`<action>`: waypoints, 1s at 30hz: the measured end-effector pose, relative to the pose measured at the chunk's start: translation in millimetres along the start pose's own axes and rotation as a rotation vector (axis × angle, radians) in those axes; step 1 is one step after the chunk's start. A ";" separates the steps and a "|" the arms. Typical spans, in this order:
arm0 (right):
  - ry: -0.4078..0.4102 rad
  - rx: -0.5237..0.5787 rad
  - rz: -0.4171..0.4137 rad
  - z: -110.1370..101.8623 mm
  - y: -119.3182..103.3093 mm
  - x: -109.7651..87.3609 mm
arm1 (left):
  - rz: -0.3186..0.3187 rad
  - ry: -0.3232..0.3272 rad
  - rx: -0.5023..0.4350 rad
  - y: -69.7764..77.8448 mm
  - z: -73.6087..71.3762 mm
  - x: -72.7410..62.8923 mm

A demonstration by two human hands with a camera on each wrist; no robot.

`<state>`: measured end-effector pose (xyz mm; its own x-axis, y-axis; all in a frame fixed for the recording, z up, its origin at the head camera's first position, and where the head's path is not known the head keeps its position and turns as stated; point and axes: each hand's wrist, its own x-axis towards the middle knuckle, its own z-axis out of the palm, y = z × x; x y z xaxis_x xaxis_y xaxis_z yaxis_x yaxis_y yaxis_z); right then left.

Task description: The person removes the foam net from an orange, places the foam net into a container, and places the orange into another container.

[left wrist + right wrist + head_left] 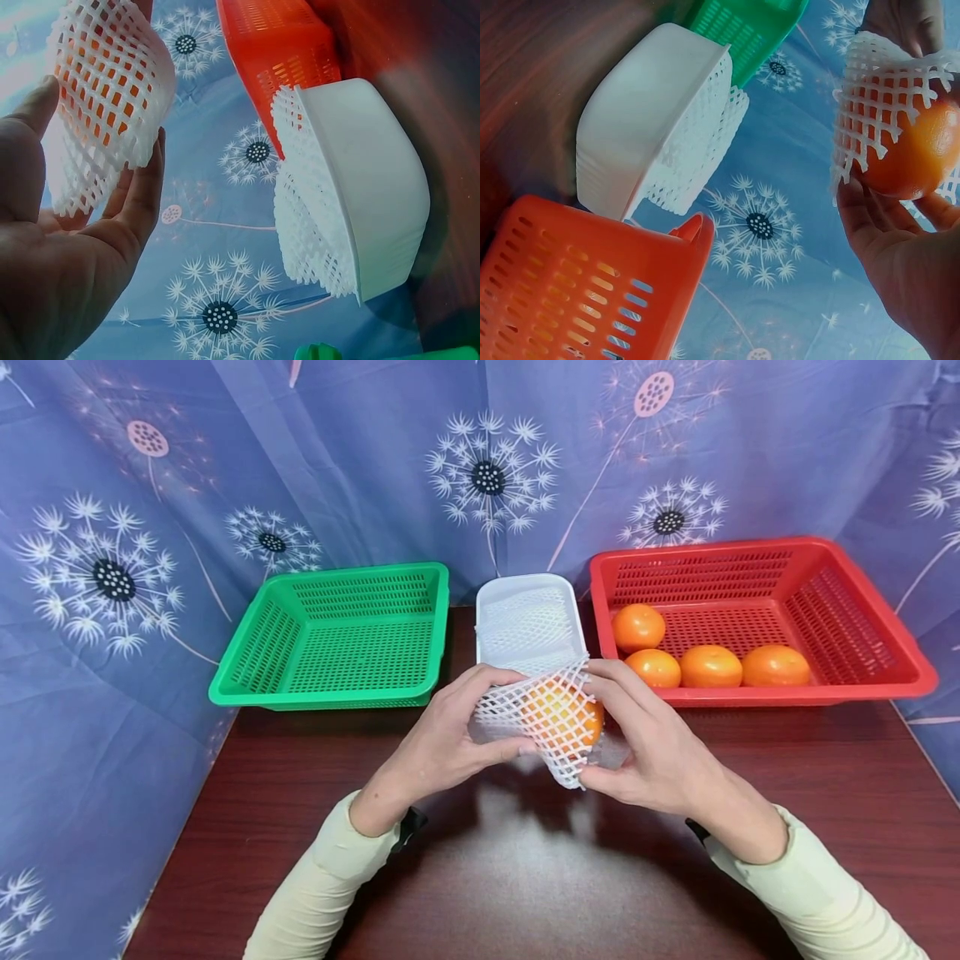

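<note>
An orange (593, 727) sits partly inside a white foam net sleeve (501, 708), held up over the table in front of the white container. My left hand (442, 735) pinches the sleeve's closed-looking left end between thumb and fingers. At the other end my right hand (663, 747) grips the sleeve's open rim, fingers above and thumb below. In the right wrist view the orange's bare side (934, 146) bulges out of the mesh, right by the right hand's fingers (859, 217). Mesh covers most of the fruit in the left wrist view.
Behind the hands stands a white container (481, 610) with more foam nets (528, 620). At its left is a green basket (330, 700); at its right, a red basket (862, 681) holds several oranges (711, 667). A patterned curtain (360, 468) hangs behind the dark wooden table (285, 827).
</note>
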<state>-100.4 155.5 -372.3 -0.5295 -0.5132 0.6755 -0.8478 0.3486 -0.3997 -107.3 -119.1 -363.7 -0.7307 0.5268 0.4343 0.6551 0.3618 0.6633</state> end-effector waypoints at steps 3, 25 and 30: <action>0.003 -0.001 0.003 -1.0 0.7 0.0 | 0.018 0.013 -0.001 -0.4 -0.8 0.7; 0.027 -0.022 -0.012 -7.2 1.9 -0.5 | 0.012 0.105 -0.131 0.5 -2.4 1.4; 0.030 -0.030 -0.015 -7.8 1.9 -0.9 | 0.020 0.116 -0.125 0.0 -2.2 1.1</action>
<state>-101.4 162.7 -368.9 -0.5149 -0.4949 0.7000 -0.8543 0.3642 -0.3709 -108.6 -120.3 -361.9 -0.7401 0.4377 0.5105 0.6456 0.2499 0.7216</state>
